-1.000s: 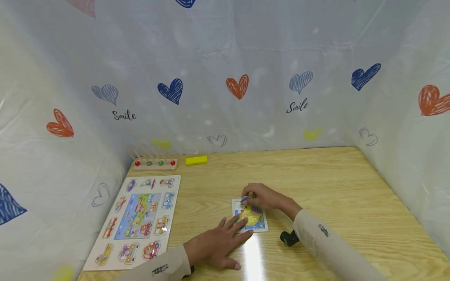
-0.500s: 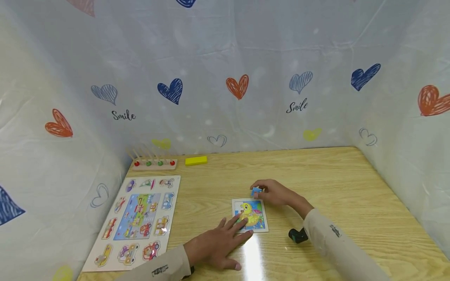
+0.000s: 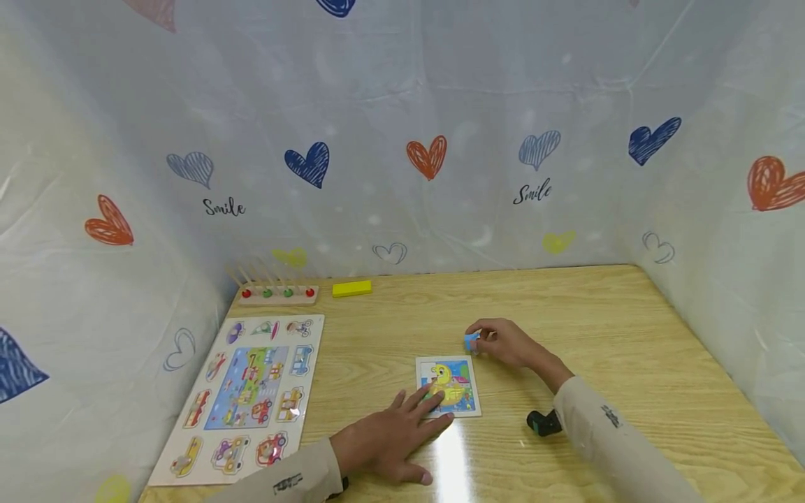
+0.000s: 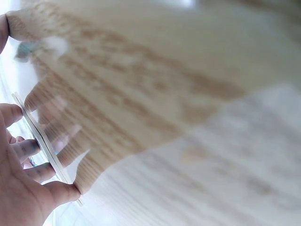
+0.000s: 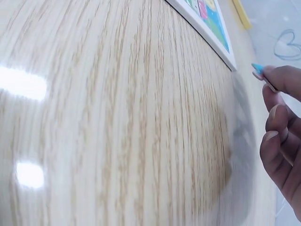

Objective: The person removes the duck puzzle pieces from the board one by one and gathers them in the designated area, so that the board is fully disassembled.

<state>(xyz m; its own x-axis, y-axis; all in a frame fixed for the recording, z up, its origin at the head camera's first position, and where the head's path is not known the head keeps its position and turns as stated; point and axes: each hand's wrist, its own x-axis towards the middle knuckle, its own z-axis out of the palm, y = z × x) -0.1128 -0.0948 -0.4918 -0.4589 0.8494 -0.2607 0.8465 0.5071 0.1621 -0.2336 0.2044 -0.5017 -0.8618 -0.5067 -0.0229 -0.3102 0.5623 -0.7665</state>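
Note:
A small square jigsaw puzzle (image 3: 462,384) with a yellow duck picture and a white frame lies on the table. Its upper left corner shows a pale gap. My left hand (image 3: 402,436) rests with straight, spread fingers on the puzzle's lower left part, covering some of the picture; in the left wrist view its fingertips lie along the frame's edge. Just past the puzzle's upper right corner, my right hand (image 3: 506,342) pinches a small blue puzzle piece (image 3: 472,341) between thumb and fingers. The right wrist view shows the blue piece nearly edge-on at the fingertips.
A large vehicle puzzle board (image 3: 251,398) lies at the left. Behind it stands a wooden peg rack (image 3: 278,294) with red and green beads, beside a yellow block (image 3: 351,288). A heart-printed curtain (image 3: 402,140) encloses the table (image 3: 597,314) at the back and sides.
My right hand has lifted the blue piece from the puzzle's upper left area and carried it right, past the upper right corner. My left hand has stayed on the puzzle.

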